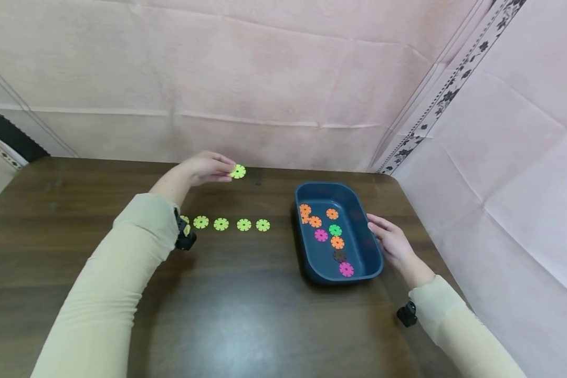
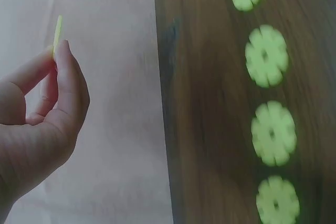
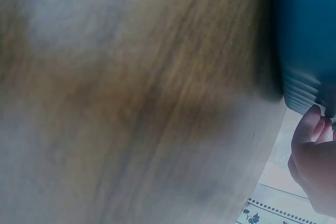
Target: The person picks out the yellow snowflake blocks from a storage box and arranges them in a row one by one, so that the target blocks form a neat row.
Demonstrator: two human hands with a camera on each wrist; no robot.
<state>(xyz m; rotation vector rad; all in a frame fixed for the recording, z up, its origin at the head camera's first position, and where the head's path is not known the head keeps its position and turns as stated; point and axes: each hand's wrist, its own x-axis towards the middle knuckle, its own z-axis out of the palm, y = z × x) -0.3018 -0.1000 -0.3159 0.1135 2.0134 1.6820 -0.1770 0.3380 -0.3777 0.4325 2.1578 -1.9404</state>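
Observation:
My left hand pinches a yellow-green notched plastic disc between thumb and fingertips, above the table's far edge. Seen edge-on in the left wrist view, that disc stands upright in the fingertips. Below this hand, several matching discs lie in a row on the table, the leftmost partly covered by the wrist. My right hand rests its fingers against the outer right wall of a dark blue plastic basin. Inside the basin are notched discs in orange, pink, green and dark brown.
The brown wooden table spreads under everything. Pale cloth hangs behind its far edge, and another patterned cloth hangs along the right side. Each wrist wears a small black camera.

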